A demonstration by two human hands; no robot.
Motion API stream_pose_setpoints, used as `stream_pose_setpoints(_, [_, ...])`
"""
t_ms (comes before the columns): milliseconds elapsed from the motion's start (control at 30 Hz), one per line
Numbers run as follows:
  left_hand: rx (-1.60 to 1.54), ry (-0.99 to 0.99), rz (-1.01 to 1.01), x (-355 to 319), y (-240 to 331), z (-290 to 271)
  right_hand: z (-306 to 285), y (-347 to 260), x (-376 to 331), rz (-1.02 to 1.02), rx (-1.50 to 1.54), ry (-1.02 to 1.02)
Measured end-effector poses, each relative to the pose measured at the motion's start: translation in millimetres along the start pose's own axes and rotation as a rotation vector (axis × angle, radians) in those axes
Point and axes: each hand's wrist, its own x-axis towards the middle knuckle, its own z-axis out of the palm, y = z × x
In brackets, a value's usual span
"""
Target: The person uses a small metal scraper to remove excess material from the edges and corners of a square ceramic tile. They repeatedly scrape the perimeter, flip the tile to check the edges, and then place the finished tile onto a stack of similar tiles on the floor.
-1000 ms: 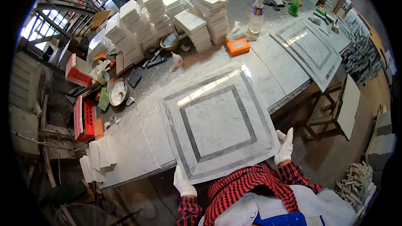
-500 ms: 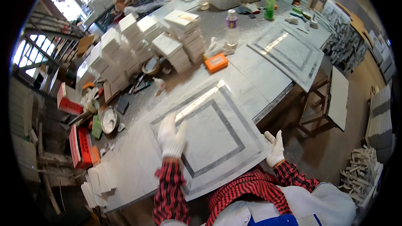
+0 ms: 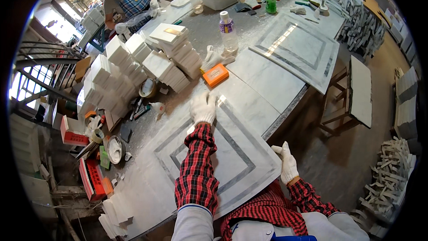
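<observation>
A square marble panel [image 3: 223, 164], white with grey inlaid bands, lies in front of me, its near corner overhanging the table edge. My left hand [image 3: 203, 108], in a white knit glove, rests on the panel's far part near the far corner. Its fingers point away from me, laid out on the surface, and it holds nothing. My right hand [image 3: 287, 163], gloved the same, is beside the panel's right corner. Its thumb and fingers are apart, and the thumb side is close to the edge; whether it touches is unclear.
Beyond the panel lie an orange box [image 3: 216, 76], a glove [image 3: 211, 59] and a clear bottle [image 3: 228, 33]. Stacked white tiles [image 3: 167, 69] stand at left. A second inlaid panel [image 3: 299, 49] lies far right, near a bench [image 3: 360, 91]. A co-worker [image 3: 133, 4] is at far left.
My left hand has moved away from me across the panel, from its left side toward the far corner. My right hand stays by the right corner. The view has shifted slightly.
</observation>
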Motion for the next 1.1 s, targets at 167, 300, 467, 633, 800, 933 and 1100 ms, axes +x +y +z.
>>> stream_pose_setpoints(167, [-0.071,0.014,0.094,2,-11,0,14,4,-5,0.078,-0.374,0.04])
stream_pose_setpoints(300, [-0.157,-0.006,0.097,2,-26,1,25,19,-19,0.056,-0.616,0.097])
stream_pose_setpoints(467, [-0.23,-0.151,0.106,-6,-38,-31,4,20,-6,0.13,-0.681,-0.136])
stream_pose_setpoints(633, [-0.248,0.108,-0.086,-99,-92,-118,1,-26,-10,0.327,-0.587,-0.404])
stream_pose_setpoints(800, [0.123,0.125,-0.757,-266,-156,-204,-2,-12,38,0.065,-0.593,-0.433])
stream_pose_setpoints(933, [0.031,-0.137,-1.106,-372,-152,-192,34,-6,27,0.016,-0.751,-0.434])
stream_pose_setpoints(1100, [-0.132,0.128,-0.968,-378,-117,-150,37,0,12,-0.22,-0.791,-0.422])
